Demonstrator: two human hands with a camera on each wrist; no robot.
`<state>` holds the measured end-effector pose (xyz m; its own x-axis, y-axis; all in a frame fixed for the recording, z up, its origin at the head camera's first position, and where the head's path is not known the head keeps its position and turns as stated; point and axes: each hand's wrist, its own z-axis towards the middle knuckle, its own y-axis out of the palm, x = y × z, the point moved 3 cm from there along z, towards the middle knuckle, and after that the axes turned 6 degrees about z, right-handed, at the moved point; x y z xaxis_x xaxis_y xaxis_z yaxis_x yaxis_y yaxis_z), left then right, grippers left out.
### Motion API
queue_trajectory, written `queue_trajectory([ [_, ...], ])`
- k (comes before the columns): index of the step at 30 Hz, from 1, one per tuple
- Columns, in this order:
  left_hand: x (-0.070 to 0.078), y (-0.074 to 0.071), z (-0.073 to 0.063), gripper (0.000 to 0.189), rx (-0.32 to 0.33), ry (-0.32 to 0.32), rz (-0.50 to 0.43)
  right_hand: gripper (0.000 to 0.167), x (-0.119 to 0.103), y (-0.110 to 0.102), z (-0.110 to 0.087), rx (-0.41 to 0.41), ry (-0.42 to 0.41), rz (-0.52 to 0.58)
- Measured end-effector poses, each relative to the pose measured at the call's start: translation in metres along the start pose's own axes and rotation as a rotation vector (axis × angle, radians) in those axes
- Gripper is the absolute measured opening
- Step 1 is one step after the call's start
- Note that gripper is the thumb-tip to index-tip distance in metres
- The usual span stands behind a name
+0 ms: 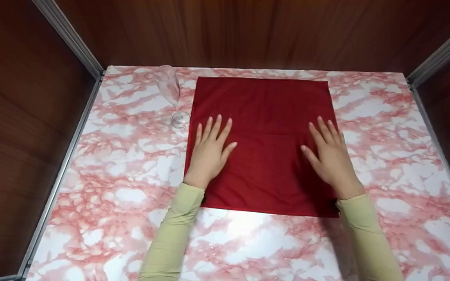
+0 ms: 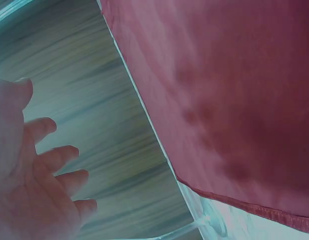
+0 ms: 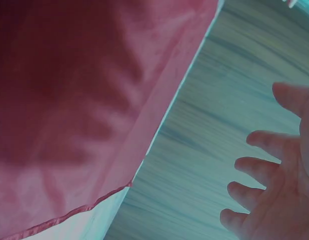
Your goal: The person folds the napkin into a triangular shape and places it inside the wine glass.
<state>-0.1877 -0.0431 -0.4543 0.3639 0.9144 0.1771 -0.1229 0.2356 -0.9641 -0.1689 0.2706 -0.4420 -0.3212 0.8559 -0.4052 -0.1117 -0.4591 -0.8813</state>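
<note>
A square red cloth [image 1: 268,113] lies spread flat on the table, with faint creases across it. Over its left side is my left hand [image 1: 209,154], palm down with fingers straight and spread. My right hand [image 1: 329,158] is held likewise over the cloth's right side. Both wrist views show a gap between the left hand [image 2: 44,175] or right hand [image 3: 274,175] and the cloth, and shadows of fingers fall on the fabric. Neither hand holds anything. A clear stemmed glass [image 1: 168,86] stands just left of the cloth, beyond my left fingertips.
The table [image 1: 123,218] has a red and white marbled top. Dark wood-grain panels [image 1: 240,35] enclose its back and sides, with metal strips [image 1: 65,160] along the side edges. The glass's foot [image 1: 180,119] is close to the cloth's left edge.
</note>
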Motion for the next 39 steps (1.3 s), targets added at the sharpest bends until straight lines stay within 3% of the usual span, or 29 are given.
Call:
queue_trajectory([
  [19,0.038,0.008,-0.005,0.062,-0.037,0.126,0.041,0.061,0.002,-0.001,-0.032,0.007,-0.041,-0.020],
  [39,0.107,0.029,-0.021,0.063,-0.068,0.346,0.065,0.063,0.015,-0.016,-0.081,-0.003,-0.033,-0.039],
])
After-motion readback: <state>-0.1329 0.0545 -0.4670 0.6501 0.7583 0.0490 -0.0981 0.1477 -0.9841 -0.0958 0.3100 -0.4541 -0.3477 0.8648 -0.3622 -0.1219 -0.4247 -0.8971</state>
